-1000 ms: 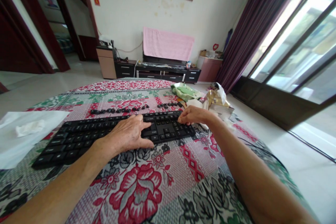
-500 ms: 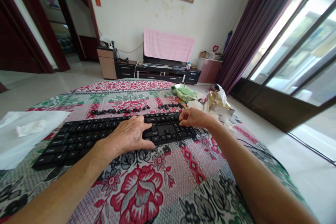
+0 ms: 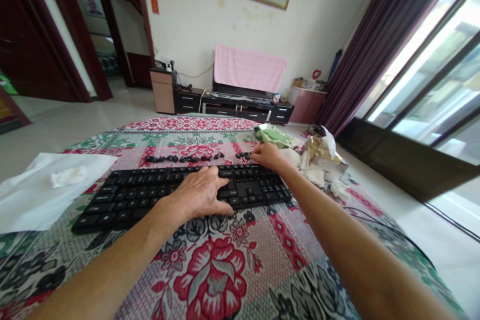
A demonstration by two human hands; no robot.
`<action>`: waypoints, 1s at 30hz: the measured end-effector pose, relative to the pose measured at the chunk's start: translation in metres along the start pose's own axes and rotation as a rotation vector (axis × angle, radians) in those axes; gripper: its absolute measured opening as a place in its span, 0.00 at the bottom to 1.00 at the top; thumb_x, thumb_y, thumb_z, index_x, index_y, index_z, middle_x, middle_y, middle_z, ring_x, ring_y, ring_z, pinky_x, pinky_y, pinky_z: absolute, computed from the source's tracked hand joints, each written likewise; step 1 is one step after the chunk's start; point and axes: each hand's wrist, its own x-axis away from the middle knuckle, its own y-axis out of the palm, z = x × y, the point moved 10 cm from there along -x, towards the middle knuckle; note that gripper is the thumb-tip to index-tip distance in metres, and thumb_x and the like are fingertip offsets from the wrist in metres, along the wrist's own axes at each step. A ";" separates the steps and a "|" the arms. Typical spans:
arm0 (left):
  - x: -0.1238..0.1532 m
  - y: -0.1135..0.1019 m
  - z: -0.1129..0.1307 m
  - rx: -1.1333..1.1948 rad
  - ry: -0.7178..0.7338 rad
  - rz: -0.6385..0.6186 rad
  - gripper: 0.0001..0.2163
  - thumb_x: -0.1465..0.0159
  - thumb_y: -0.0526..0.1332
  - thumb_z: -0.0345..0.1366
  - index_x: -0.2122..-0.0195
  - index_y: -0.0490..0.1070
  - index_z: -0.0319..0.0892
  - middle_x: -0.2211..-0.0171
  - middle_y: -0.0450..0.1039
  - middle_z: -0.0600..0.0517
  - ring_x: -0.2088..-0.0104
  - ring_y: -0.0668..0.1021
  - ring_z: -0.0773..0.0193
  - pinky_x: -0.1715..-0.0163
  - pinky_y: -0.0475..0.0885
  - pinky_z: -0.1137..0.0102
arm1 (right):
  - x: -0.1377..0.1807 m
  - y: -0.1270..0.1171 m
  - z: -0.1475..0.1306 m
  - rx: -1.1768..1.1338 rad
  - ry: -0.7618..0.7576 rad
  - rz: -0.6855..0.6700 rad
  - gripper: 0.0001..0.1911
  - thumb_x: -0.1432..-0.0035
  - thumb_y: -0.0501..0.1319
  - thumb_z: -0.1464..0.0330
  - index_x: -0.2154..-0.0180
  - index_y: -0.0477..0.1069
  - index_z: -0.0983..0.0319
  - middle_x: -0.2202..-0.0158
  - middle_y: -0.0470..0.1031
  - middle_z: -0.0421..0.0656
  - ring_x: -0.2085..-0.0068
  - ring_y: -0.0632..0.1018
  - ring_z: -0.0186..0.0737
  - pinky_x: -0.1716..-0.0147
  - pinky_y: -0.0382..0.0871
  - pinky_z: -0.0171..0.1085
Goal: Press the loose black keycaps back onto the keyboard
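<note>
A black keyboard (image 3: 146,192) lies across the patterned tablecloth, and some of its keys seem to be off at the right. My left hand (image 3: 200,192) rests on its middle-right part, thumb and index finger spread apart. Behind the keyboard runs a row of loose black keycaps (image 3: 180,158), with a shorter group of keycaps (image 3: 243,155) to its right. At the right end of that group is my right hand (image 3: 266,155), its fingertips pinched together. Whatever lies between those fingertips is hidden.
White paper (image 3: 30,200) with a crumpled tissue (image 3: 68,177) on it lies at the left. On the right are a green packet (image 3: 275,135), a gold tissue box (image 3: 318,152) and crumpled tissues (image 3: 313,176). A black cable (image 3: 390,225) trails over the table's right side.
My right hand has moved from over the number pad to the loose keycaps behind the keyboard. My left hand stays on the keyboard. The view has shifted slightly.
</note>
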 end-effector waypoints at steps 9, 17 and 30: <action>0.000 0.001 -0.001 0.007 0.008 0.003 0.29 0.54 0.52 0.60 0.58 0.68 0.46 0.68 0.62 0.48 0.66 0.66 0.58 0.69 0.63 0.66 | -0.018 0.018 0.014 0.065 0.217 -0.038 0.18 0.59 0.59 0.58 0.70 0.74 0.66 0.79 0.70 0.50 0.74 0.71 0.42 0.77 0.61 0.37; 0.000 0.001 0.000 0.001 0.013 -0.002 0.31 0.54 0.52 0.61 0.55 0.66 0.46 0.67 0.62 0.48 0.65 0.66 0.58 0.69 0.62 0.67 | 0.029 -0.018 0.008 0.004 0.053 -0.040 0.16 0.55 0.55 0.57 0.76 0.74 0.63 0.83 0.67 0.43 0.79 0.67 0.34 0.79 0.56 0.35; -0.002 0.004 -0.002 0.017 -0.015 -0.021 0.31 0.55 0.53 0.60 0.54 0.66 0.47 0.67 0.63 0.49 0.65 0.67 0.59 0.68 0.61 0.69 | 0.063 -0.005 -0.001 -0.057 -0.048 -0.104 0.12 0.56 0.55 0.61 0.79 0.72 0.63 0.83 0.67 0.40 0.79 0.66 0.31 0.80 0.56 0.33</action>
